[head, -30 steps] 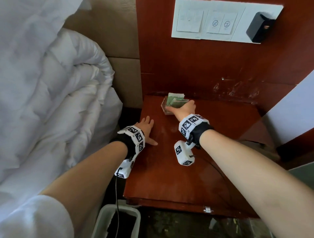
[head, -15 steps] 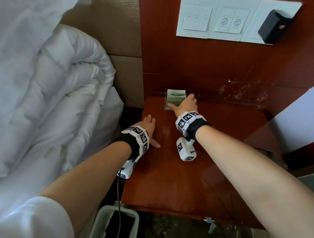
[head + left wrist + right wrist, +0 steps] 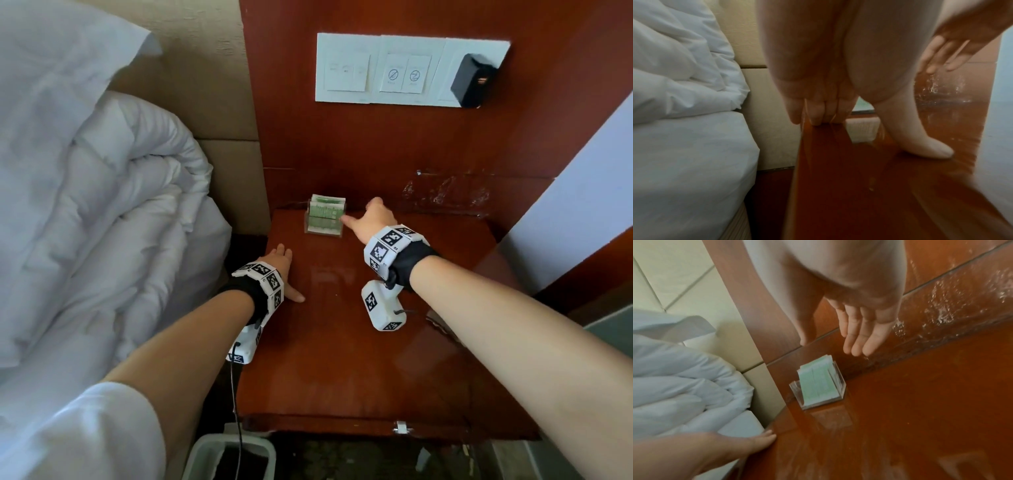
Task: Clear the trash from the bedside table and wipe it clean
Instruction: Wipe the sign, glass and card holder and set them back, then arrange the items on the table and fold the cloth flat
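A glossy red-brown wooden surface [image 3: 342, 359] is seen beside a bed heaped with a puffy white duvet [image 3: 102, 222]. At its 11 o'clock corner a clear acrylic holder [image 3: 323, 224] with square walls stands upright, filled with pale green paper cards [image 3: 818, 382]. The right hand [image 3: 373, 219] is held just above the surface at the holder's 3 o'clock, its grip wide, fingers straight, nothing held. The left hand [image 3: 282, 270] is laid flat on the surface's 9 o'clock edge, its grip likewise wide. A white bin's rim [image 3: 219, 445] is seen at 7 o'clock below.
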Demonstrator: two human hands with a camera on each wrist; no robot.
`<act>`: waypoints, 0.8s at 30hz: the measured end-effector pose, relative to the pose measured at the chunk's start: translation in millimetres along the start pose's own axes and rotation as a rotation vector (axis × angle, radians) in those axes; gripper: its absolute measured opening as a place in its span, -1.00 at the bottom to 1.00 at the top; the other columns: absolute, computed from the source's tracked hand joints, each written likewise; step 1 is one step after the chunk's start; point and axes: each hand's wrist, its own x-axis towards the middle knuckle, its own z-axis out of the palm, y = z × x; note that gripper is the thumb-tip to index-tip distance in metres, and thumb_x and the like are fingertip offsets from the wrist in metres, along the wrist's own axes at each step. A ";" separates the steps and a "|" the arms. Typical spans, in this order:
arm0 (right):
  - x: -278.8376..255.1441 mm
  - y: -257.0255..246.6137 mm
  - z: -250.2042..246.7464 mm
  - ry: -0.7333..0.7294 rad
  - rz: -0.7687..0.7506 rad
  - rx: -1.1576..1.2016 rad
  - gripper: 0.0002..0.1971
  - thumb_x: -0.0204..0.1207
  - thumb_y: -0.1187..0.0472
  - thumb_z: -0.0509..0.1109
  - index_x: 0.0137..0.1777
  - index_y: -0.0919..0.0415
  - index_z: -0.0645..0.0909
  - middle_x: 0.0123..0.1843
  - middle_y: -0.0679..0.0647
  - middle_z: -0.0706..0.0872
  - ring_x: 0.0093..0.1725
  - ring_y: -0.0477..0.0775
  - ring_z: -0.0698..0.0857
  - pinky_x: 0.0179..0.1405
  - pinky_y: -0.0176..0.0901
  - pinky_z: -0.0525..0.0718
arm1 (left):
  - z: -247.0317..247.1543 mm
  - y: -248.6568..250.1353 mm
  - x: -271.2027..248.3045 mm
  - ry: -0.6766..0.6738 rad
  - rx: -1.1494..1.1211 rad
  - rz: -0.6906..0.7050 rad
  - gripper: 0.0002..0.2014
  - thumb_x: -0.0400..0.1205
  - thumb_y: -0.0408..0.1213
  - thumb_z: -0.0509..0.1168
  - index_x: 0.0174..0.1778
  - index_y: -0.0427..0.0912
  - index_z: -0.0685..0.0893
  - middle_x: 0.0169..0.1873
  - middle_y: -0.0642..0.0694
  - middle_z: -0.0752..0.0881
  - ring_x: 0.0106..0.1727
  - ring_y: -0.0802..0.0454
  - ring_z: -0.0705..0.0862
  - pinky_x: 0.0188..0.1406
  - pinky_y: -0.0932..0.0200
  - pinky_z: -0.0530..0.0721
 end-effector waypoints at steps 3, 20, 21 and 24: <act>-16.0 1.0 -23.8 -0.042 -0.070 0.021 -0.43 0.55 -0.06 0.36 0.43 0.27 0.38 0.29 0.17 0.62 0.21 0.19 0.64 -0.05 -0.13 0.53 | -5.9 2.4 -7.7 0.021 -0.080 -0.016 0.11 0.41 0.14 0.46 0.66 -0.26 -0.10 0.65 -0.23 -0.08 0.66 -0.16 0.04 0.61 -0.01 0.19; -98.0 -104.5 -86.0 -0.135 -0.606 0.214 -0.84 0.56 0.12 0.36 -0.08 0.21 0.68 -0.23 0.08 0.76 -0.25 0.02 0.73 -0.22 -0.21 0.67 | -146.4 -49.7 -172.0 0.859 -0.541 -0.101 -0.57 0.57 -0.06 0.36 0.31 -0.19 0.62 0.19 -0.15 0.70 0.23 -0.09 0.64 0.27 0.09 0.58; -106.4 -118.2 -86.7 -0.147 -0.641 0.250 -0.84 0.56 0.14 0.36 -0.06 0.24 0.68 -0.28 0.05 0.74 -0.29 0.01 0.72 -0.27 -0.25 0.65 | -152.5 -56.4 -188.8 0.906 -0.553 -0.109 -0.61 0.57 -0.08 0.36 0.27 -0.19 0.64 0.14 -0.15 0.72 0.19 -0.09 0.66 0.23 0.10 0.59; -137.7 -160.2 -83.9 -0.214 -0.748 0.358 -0.87 0.57 0.19 0.36 -0.07 0.26 0.66 -0.36 0.02 0.70 -0.39 -0.03 0.66 -0.39 -0.31 0.59 | -164.6 -79.4 -242.5 1.046 -0.600 -0.137 -0.72 0.58 -0.13 0.36 0.13 -0.19 0.70 -0.02 -0.17 0.77 0.06 -0.09 0.71 0.08 0.12 0.62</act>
